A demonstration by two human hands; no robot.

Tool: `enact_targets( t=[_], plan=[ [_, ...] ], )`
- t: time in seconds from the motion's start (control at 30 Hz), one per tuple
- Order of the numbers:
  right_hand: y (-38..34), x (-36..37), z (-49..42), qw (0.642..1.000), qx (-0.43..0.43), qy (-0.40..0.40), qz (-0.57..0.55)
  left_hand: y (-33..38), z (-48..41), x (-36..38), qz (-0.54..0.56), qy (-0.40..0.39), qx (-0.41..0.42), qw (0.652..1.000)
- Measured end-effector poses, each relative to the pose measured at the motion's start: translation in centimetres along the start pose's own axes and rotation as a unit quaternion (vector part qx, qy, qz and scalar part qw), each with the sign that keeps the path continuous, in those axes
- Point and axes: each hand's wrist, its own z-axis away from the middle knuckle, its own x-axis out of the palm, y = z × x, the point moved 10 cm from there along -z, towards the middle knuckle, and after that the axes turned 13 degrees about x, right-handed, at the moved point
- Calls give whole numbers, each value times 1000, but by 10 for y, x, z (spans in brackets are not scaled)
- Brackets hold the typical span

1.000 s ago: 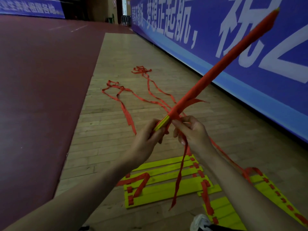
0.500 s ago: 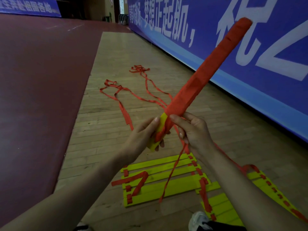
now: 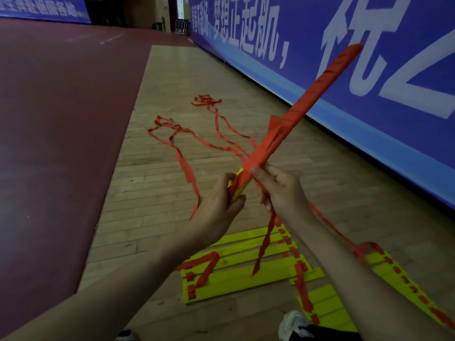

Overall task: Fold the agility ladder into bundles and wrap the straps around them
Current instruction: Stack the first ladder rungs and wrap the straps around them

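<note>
**Item 1, bundle** (image 3: pixel 307 104): one stack of rungs, in hand, bound in red strap along nearly its whole length, with only the near end showing bare yellow. It slants from my hands up toward 1 o'clock, its tip in front of the blue banner (image 3: pixel 406 134). I judge it almost finished: a last turn or two and a tuck remain.

**Item 2, left hand** (image 3: pixel 216 207): fingers and thumb curled round the yellow near end of the bundle.

**Item 3, right hand** (image 3: pixel 283 193): just beside the left, at its 3 o'clock. The forefinger lies on the edge of the wrapping and the other fingers are curled on the strap tail (image 3: pixel 264 244), which hangs toward 6 o'clock with its end free.

**Item 4, ladder rungs** (image 3: pixel 246 274): yellow, lying flat on the wooden floor (image 3: pixel 152 193) at 6 o'clock below my hands. More run off toward 4 o'clock. I judge these are yet to be folded and bound.

**Item 5, loose straps** (image 3: pixel 187 163): red, trailing over the floor toward 11 and 12 o'clock, unwrapped
</note>
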Motion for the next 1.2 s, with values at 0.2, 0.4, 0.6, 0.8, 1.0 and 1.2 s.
enact_targets(
  t=[0.2,0.4,0.6,0.8,1.0,1.2],
  plan=[
    [9,4,0,994,47,-48,-85,-5,1,7,291,5,-84,953],
    [12,-7,-3,987,89,-27,-131,11,2,20,489,-3,-116,865],
    [10,-2,-3,983,97,-59,-143,22,7,30,550,-67,-142,820],
    [15,-1,-4,983,104,-61,-138,24,8,27,482,-79,-141,861],
    [31,3,-9,971,147,-68,-174,14,8,11,332,-118,-134,926],
    [33,-1,-11,979,150,-83,-108,-13,-7,-33,150,28,-92,984]
  ],
)
